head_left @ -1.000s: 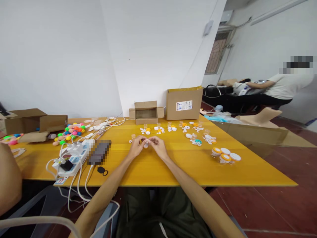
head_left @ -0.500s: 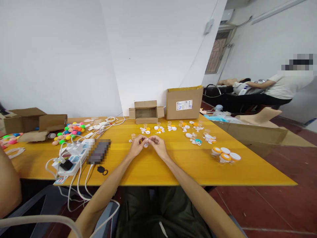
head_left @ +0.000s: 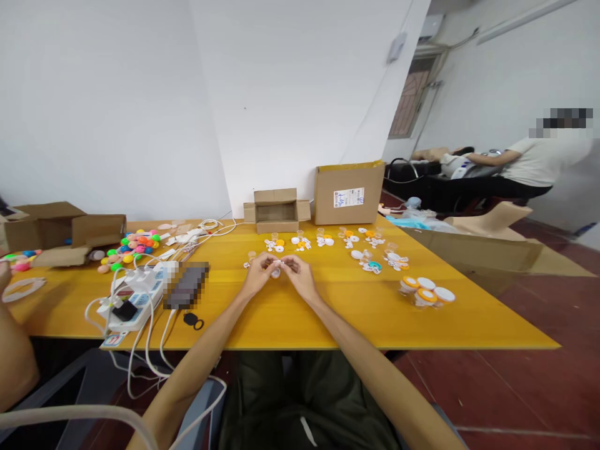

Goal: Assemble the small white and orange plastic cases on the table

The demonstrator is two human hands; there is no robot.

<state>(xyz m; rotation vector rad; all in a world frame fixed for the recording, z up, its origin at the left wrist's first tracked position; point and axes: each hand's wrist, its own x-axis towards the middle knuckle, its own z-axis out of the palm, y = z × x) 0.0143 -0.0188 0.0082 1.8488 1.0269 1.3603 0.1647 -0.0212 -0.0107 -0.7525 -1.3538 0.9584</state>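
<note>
My left hand (head_left: 257,274) and my right hand (head_left: 299,274) meet above the middle of the table. Between their fingertips they pinch a small white plastic piece (head_left: 279,262), too small to name further. Just beneath it shows a small clear cup (head_left: 275,273), partly covered by the fingers. Beyond my hands lie loose sets of clear cups, white and orange lids (head_left: 329,242) and small white parts (head_left: 270,245). A teal ring (head_left: 374,267) lies in one set to the right. Several lidded clear jars (head_left: 425,296) stand together at the right.
An open cardboard box (head_left: 277,226) and a larger closed carton (head_left: 349,209) stand at the back. Left are a power strip (head_left: 145,306) with cables, a phone (head_left: 186,286) and colourful balls (head_left: 129,250). A co-worker's arm (head_left: 16,350) is at the far left; another person sits far right.
My hands stay together in nearly the same place, with the white piece showing a little more between the fingertips. The co-worker's hand at the far left has come into view.
</note>
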